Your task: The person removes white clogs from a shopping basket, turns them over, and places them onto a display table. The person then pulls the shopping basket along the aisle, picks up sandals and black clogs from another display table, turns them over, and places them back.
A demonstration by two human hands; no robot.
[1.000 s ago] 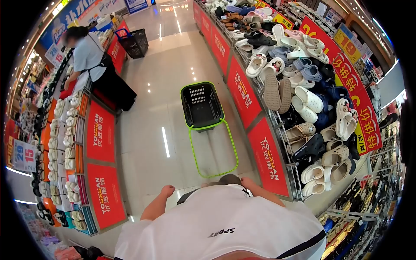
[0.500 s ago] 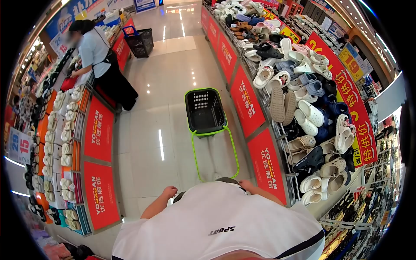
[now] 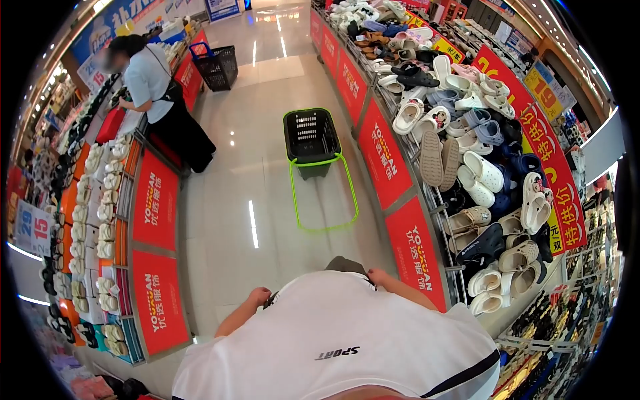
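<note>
A black shopping basket (image 3: 312,141) with a bright green rim stands on the floor ahead of me. Its long green pull handle (image 3: 357,200) slants down toward me, and its near end lies short of my body, apart from both hands. My left hand (image 3: 260,295) is beside my waist, small in view, its fingers curled with nothing visible in them. On the other side, my right hand (image 3: 379,277) hangs close to my shorts (image 3: 347,265), nearest to the red-panelled shoe stand; its fingers are mostly hidden.
To the right, a long stand is heaped with clogs (image 3: 483,180) above red panels (image 3: 385,150). Shoe racks (image 3: 107,230) line the left. A person (image 3: 153,87) leans over that side, near a second black basket (image 3: 217,67). Shiny tiled floor (image 3: 233,173) runs between.
The basket and its green handle have shifted farther from me. The handle's end, earlier close to my waist, is now apart from it. The person on the left has moved their hands slightly.
</note>
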